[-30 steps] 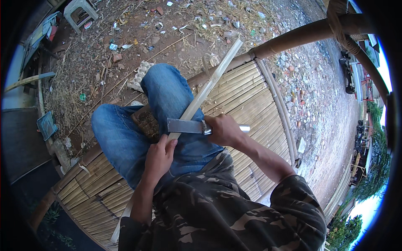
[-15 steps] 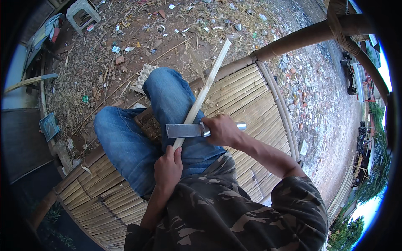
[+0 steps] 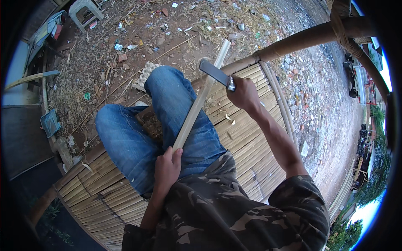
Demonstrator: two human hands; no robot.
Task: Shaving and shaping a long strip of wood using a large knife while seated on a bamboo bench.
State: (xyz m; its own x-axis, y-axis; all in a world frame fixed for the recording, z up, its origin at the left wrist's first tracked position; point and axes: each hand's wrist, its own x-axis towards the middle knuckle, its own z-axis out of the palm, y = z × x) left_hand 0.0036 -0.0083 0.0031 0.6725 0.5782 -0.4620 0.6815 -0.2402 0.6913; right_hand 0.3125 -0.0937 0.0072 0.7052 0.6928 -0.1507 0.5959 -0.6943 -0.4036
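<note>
Right grip: right hand clamped around the handle of a flat-bladed knife; blade raised, pointing up-left, lying against the upper part of the bamboo strip.
Left grip: left hand closed around the lower end of the bamboo strip, held at the lap.
Strip: long, pale, slanting from the left hand up-right across the thigh in blue jeans, its far end reaching past the platform edge.
Seat: slatted bamboo platform; small pale shavings lie on the slats near the right wrist.
Surround: bamboo pole runs along the platform's far edge; littered dirt ground beyond; plastic stool at upper left.
</note>
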